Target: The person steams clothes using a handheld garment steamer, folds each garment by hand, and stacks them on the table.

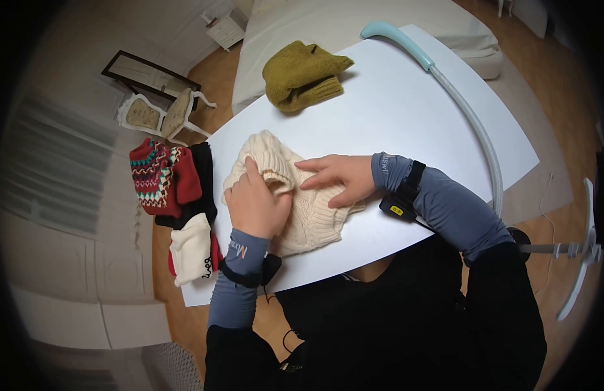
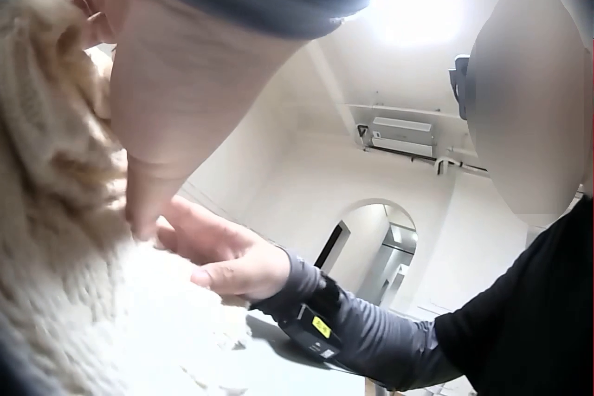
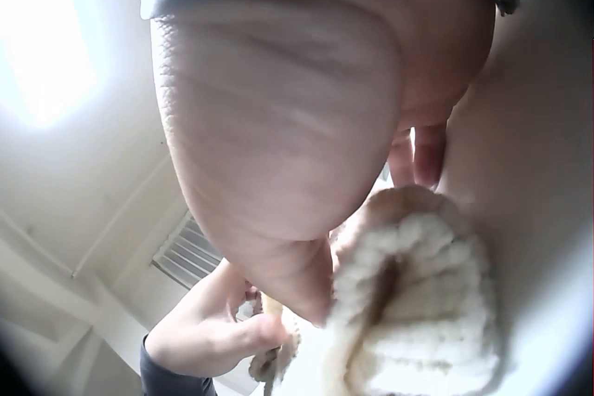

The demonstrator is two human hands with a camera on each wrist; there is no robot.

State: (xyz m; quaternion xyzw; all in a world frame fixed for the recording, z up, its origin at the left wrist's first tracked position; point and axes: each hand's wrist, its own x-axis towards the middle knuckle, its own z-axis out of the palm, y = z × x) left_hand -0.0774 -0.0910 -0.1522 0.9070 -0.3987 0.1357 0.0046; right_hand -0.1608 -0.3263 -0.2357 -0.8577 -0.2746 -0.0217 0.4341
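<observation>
A cream cable-knit sweater (image 1: 308, 228) lies bunched and partly folded on the white table, its ribbed edge turned over near the top. My left hand (image 1: 259, 205) grips the folded part at the left, the index finger stretched over the knit and the thumb on the near side. From the right, my right hand (image 1: 344, 179) rests on the sweater with fingers spread and thumb apart. The left wrist view shows the cream knit (image 2: 56, 182) close beside the left hand. In the right wrist view, a ribbed fold (image 3: 422, 312) sits below the right hand.
An olive-green knit (image 1: 302, 75) lies folded at the table's far side. Along the left edge are a red patterned sweater (image 1: 165, 179), a black garment (image 1: 203, 169) and a cream garment (image 1: 192, 247) with dark lettering. A pale-blue-handled hose (image 1: 468, 107) curves along the right of the white table (image 1: 406, 124).
</observation>
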